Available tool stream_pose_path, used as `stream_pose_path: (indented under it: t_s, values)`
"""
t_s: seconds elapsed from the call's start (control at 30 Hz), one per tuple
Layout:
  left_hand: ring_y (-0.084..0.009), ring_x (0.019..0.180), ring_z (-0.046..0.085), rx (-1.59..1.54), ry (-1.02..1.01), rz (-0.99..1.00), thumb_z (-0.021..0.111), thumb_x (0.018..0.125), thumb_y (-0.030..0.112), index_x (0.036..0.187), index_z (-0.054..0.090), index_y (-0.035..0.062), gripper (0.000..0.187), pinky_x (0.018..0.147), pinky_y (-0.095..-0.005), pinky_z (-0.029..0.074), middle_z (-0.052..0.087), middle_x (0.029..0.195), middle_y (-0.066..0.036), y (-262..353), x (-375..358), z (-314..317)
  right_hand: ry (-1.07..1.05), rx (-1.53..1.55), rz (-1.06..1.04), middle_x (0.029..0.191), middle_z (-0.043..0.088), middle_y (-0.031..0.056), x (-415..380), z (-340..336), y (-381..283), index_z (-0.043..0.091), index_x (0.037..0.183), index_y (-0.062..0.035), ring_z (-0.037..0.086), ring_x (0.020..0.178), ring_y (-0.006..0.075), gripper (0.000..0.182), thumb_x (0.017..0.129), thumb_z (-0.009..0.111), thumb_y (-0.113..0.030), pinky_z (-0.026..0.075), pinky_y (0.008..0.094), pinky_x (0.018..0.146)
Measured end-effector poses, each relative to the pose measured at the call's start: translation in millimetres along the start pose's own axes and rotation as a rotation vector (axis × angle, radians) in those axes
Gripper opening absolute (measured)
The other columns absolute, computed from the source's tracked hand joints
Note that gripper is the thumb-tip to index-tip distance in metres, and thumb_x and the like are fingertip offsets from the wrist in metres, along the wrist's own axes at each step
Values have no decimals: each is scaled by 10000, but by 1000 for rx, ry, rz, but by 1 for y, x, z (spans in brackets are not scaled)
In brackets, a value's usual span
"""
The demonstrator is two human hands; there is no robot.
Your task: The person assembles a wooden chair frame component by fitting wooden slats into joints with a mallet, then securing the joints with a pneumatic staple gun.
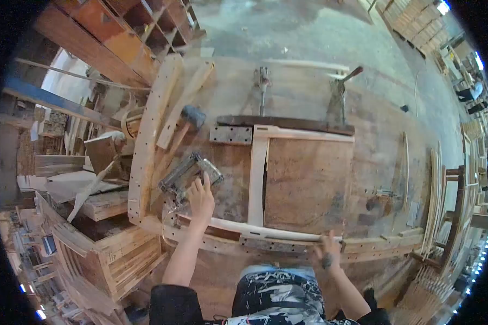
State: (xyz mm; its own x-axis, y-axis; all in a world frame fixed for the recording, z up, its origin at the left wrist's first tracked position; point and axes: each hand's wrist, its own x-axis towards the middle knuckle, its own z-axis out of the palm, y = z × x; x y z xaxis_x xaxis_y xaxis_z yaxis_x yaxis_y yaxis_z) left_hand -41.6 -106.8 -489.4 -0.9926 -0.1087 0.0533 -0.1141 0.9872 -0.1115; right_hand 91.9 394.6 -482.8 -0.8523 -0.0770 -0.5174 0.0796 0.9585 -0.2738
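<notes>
On the far left I see a long curved plank (149, 135) full of small holes, lying on the workbench (374, 135). Next to it lies a mallet (187, 122). My left hand (200, 197) reaches up with fingers spread wide, and the fingertips touch a metal tool (190, 173) near the bench's front left. I am not holding it. It looks heavy and hard, so I think a grab around its middle would be best. Next comes a pale wooden frame (257, 179), clamped at the back by two metal clamps (339, 97). It looks stiff and light. My right hand (328, 252) sits on the frame's curved front strip, fingers bent on it. I cannot tell if it grips tight.
</notes>
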Motion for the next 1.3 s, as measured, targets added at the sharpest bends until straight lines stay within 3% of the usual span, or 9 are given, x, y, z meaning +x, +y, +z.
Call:
stream_pose_path:
  t_s: [0.1, 0.2, 0.37, 0.47, 0.57, 0.67, 0.77, 1.03, 1.3]
  values:
    - [-391, 1169, 540, -10, -102, -75, 764, 781, 169, 1536, 322, 65, 881, 1003, -492, 445, 519, 1235, -196, -16, 13, 23, 451, 49, 166, 1513, 372, 321, 24, 28, 43, 470, 1439, -8, 435, 1346, 471, 681, 924, 696, -393, 402, 476, 1097]
    - [-410, 1079, 587, -187, -284, -178, 770, 783, 212, 1545, 301, 52, 909, 936, -481, 490, 550, 1224, -215, -38, 15, 14, 317, 243, 379, 1442, 446, 289, 44, 3, 32, 465, 1442, -13, 496, 1266, 456, 655, 964, 647, -422, 429, 502, 1044]
    - [-387, 956, 690, -376, -384, -146, 743, 817, 248, 1500, 384, 55, 795, 829, -488, 545, 700, 1087, -238, -61, 38, -6, 448, 172, 535, 1292, 542, 252, 59, 8, 17, 475, 1398, 15, 544, 1168, 414, 576, 1020, 566, -411, 450, 478, 984]
    - [-365, 930, 710, -263, -511, -205, 732, 839, 255, 1384, 541, 41, 616, 818, -462, 554, 723, 981, -224, -60, 81, -67, 589, 190, 490, 1251, 547, 227, 63, 27, 25, 494, 1369, -6, 541, 1166, 406, 541, 1022, 559, -417, 459, 475, 967]
    - [-351, 912, 721, -561, -447, -211, 731, 852, 264, 1228, 662, 32, 447, 805, -435, 552, 729, 931, -225, -66, 101, -102, 626, 102, 656, 1242, 553, 219, 69, 21, -4, 500, 1372, -21, 535, 1175, 401, 553, 1012, 570, -436, 452, 477, 975]
    - [-332, 901, 723, -715, -613, -278, 728, 857, 249, 1129, 702, 28, 351, 797, -413, 544, 728, 934, -223, -28, 120, -161, 711, 118, 677, 1279, 545, 205, 76, 28, -2, 502, 1371, -34, 531, 1193, 385, 561, 1005, 574, -453, 444, 475, 993]
    - [-339, 886, 725, -639, -492, -121, 719, 838, 201, 1122, 698, 35, 329, 800, -409, 549, 729, 932, -226, 20, 129, -168, 747, 183, 692, 1264, 557, 172, 75, 19, -3, 504, 1377, -49, 541, 1196, 361, 580, 972, 620, -449, 454, 459, 997]
    - [-325, 845, 709, -185, -218, 697, 839, 693, 183, 1287, 608, 91, 644, 727, -437, 567, 723, 972, -158, 74, 175, -74, 728, 254, 774, 1229, 549, 145, 74, 15, 2, 522, 1360, -68, 534, 1181, 353, 531, 980, 609, -427, 452, 452, 977]
    - [-295, 762, 694, 35, -198, 776, 864, 661, 198, 1331, 565, 98, 740, 669, -424, 563, 677, 858, -112, 99, 177, -67, 725, 263, 792, 1215, 545, 129, 73, 10, 7, 531, 1357, -72, 539, 1163, 334, 521, 973, 616, -415, 453, 448, 976]
